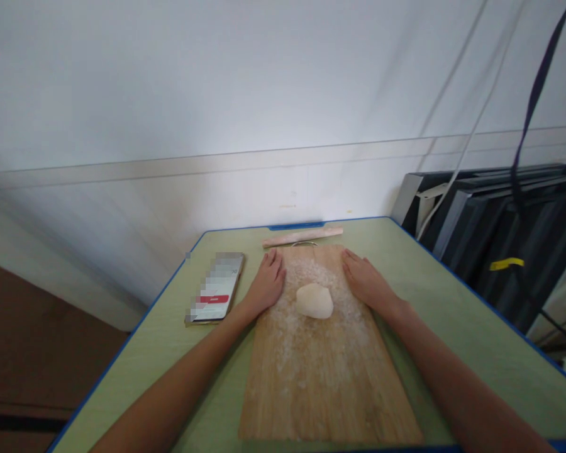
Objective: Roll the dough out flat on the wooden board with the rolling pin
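Note:
A pale lump of dough lies on a floured wooden cutting board, in its upper half. My left hand rests flat on the board's left edge, fingers stretched forward and close together. Across from it, my right hand lies along the right edge with its fingers extended. Neither hand touches the dough. Beyond the board's far end, where a metal handle shows, a flour-dusted rolling pin lies crosswise on the table.
A phone with a lit screen lies left of the board on the green, blue-edged table. A white wall stands behind. Dark panels lean at the right, with a dark strap hanging before them.

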Available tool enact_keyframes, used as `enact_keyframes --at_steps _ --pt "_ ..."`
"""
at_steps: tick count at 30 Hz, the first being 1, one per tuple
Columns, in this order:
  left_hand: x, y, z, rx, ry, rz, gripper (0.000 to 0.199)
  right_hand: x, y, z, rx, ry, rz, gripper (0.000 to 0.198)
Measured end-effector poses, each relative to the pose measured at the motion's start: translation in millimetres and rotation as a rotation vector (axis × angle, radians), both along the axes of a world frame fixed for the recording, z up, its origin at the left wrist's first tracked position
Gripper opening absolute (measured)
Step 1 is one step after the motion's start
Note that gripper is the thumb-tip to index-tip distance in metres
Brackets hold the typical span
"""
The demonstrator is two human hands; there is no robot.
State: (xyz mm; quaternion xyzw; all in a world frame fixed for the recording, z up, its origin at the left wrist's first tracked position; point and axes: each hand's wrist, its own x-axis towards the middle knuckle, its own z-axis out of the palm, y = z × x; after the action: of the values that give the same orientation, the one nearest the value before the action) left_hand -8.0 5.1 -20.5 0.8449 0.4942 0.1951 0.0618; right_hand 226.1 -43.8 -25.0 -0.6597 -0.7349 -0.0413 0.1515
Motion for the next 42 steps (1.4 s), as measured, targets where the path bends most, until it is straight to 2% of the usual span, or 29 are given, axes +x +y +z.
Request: enact_keyframes --at_steps 12,22,25,27,30,32,36,42 --pt "-1 1 -3.3 0.051 0.007 -0.006 0.046 0 2 2 -0.03 -0.087 0.025 0.049" --pt "8 1 -8.5 0.088 0.006 0.042 0.044 5 6 1 -0.039 -0.009 -0.007 0.048" --pt "9 19 6.3 0.082 0.089 0.102 0.047 4 6 1 -0.038 0.032 -0.028 0.047" --pt "7 39 24.0 0.074 0.203 0.02 0.046 3 6 1 -0.032 0.059 -0.038 0.047" --pt "4 73 51.0 0.043 0.271 -0.061 0.043 2 6 2 -0.03 0.084 -0.033 0.046" --pt "2 90 62.0 0.012 0.324 -0.12 0.041 2 7 3 -0.021 0.098 -0.031 0.046" --pt "3 110 61.8 -0.04 0.433 -0.183 0.03 2 8 3 0.006 0.127 -0.029 0.044" --pt "12 118 48.2 -0.049 0.51 -0.161 0.025 1 8 5 0.013 0.135 -0.039 0.044"
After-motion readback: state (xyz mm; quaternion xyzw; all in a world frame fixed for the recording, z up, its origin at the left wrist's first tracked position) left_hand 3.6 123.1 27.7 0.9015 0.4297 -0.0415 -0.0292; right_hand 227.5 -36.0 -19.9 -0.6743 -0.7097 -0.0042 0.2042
